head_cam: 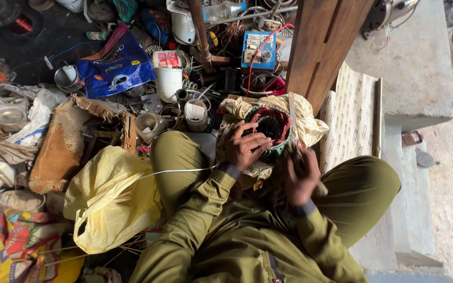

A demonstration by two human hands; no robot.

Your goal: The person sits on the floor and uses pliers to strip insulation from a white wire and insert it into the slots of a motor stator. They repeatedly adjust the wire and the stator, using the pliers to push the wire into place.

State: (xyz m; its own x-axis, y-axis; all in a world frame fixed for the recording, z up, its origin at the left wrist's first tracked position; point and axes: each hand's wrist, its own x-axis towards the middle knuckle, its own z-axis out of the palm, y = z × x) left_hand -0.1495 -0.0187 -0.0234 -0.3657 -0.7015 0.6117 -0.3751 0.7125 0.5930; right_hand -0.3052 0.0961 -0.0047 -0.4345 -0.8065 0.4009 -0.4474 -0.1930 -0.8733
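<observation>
Olive-green sleeves and bent knees fill the bottom of the view, the person sitting cross-legged on the floor. Resting on the lap, on a pale yellow cloth (300, 112), is a round motor stator (271, 126) with red-brown windings around a dark toothed core. Left hand (245, 147) lies on the stator's near-left rim, fingers spread and curled over the windings, pressing rather than gripping. Right hand (301, 175) sits just beside the stator's lower right edge; it is blurred, fingers curled as if around something thin, but what it holds cannot be told. A white cord (179, 170) runs across the left knee toward a crumpled yellow plastic bag (111, 199). Beyond the knees lie a blue bag (116, 65), a white jar (169, 81), a blue switch box (258, 50) with a red wire, and a slanting wooden plank (323, 42).
</observation>
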